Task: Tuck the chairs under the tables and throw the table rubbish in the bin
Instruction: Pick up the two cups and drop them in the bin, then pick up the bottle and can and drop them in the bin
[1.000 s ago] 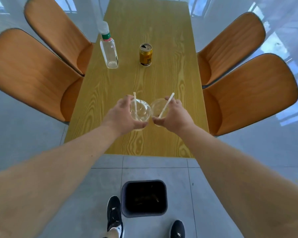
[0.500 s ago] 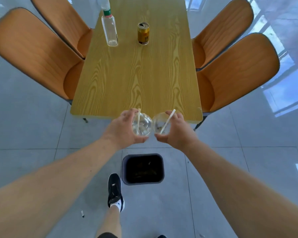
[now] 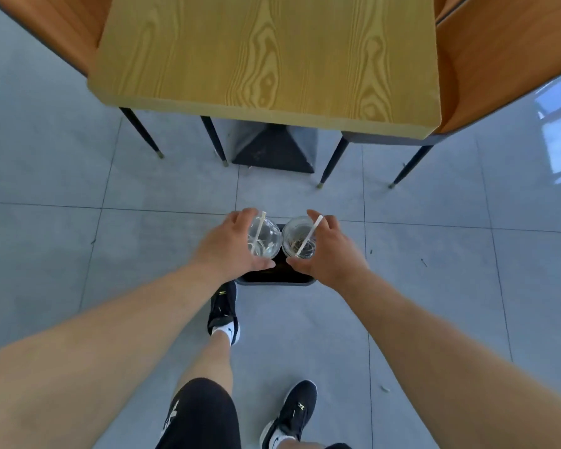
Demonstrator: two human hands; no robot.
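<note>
left arm: bare forearm runs from lower left up toward centre, left hand (image 3: 229, 246) held out over the bin, palm turned inward.
left chair (image 3: 51, 25): orange shell at top left, partly cut off by frame edge, seat tucked under the bench, thin black legs on the floor.
left fingers (image 3: 240, 218): curled round the left cup (image 3: 264, 238), thumb on the near side, other fingers on the far side; snug hold.
left cup: clear plastic, domed lid, pale straw (image 3: 259, 229) sticking up through it, looks near empty; sits above the bin's left half.
bench (image 3: 266, 56): yellow wood-grain top fills the upper middle, near edge well apart from the hands; dark pedestal base below it.
bin (image 3: 274, 278): small dark square bin on the grey tiled floor (image 3: 78, 238), mostly hidden by both hands and cups; only near rim and a strip of inside show.
legs: black shorts, left shoe (image 3: 223, 307) just behind the bin, right shoe (image 3: 290, 413) further back.
right cup (image 3: 299, 237): clear plastic, white straw leaning right, dark residue at bottom; touching or just beside the left cup, cannot tell which; above the bin's right half.
right fingers (image 3: 318, 218): wrapped round the right cup, thumb on the near side; snug hold.
right arm: bare forearm from lower right up toward centre, right hand (image 3: 332, 249) mirrors the left, level with it.
right chair (image 3: 499, 56): orange shell at top right, pushed in against the bench edge, black legs below.
</note>
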